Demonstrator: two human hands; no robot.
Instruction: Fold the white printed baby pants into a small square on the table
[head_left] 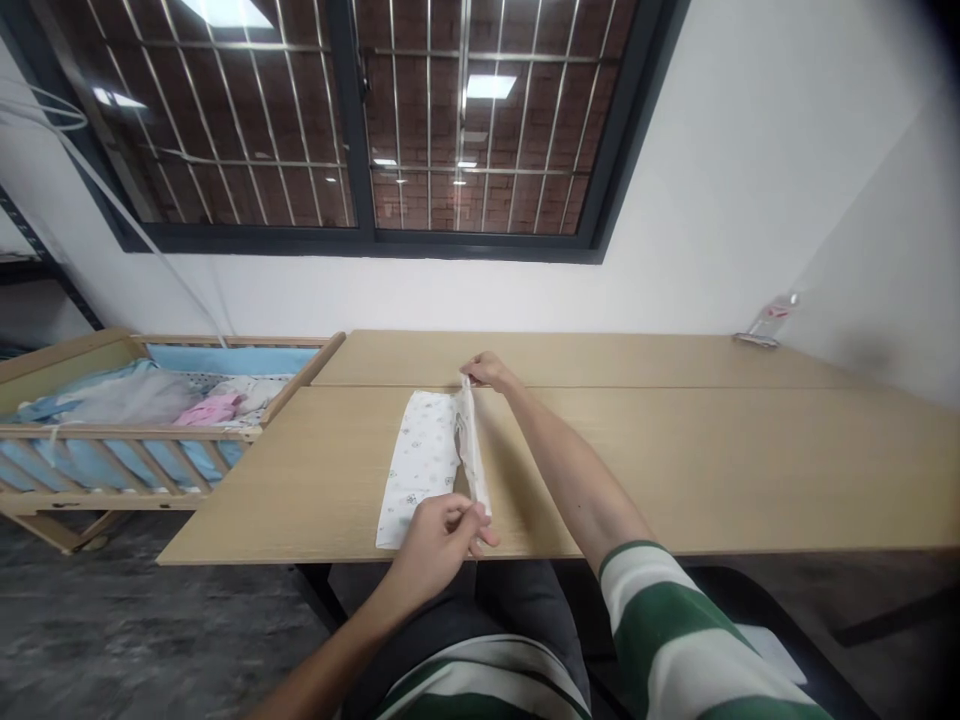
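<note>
Both hands are on the cloth. The left hand (442, 540), low in the middle of the frame, pinches the near end of the white patterned cloth (420, 460). The right hand (486, 370), higher up at centre, pinches the far end of the same raised edge. The cloth lies on the pale wooden table (675, 460), just left of centre, running lengthwise away from the person. Behind is a white wall, and a dark-framed barred window (360, 120) fills the top of the frame, brick showing beyond it. At the left edge a wooden crib (150, 440) stands against the table, lined in blue, holding a pink garment (214, 408) and pale bedding. At the right, a small clear object (766, 325) sits on the table, too small to identify.
</note>
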